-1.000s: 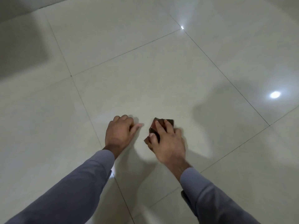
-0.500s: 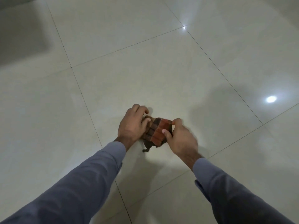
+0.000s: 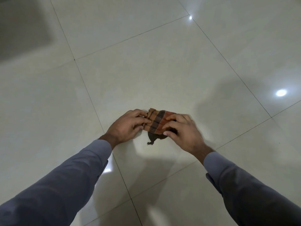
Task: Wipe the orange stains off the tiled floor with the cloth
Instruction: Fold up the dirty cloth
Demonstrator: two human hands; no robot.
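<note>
Since half a second ago my hands have drawn the cloth (image 3: 157,122) wider between them. Left hand (image 3: 128,126) pinches its left edge, right hand (image 3: 180,129) grips the right. Step: refolding, I judge. No stains visible on the tiled floor (image 3: 146,70); next, press and wipe.
</note>
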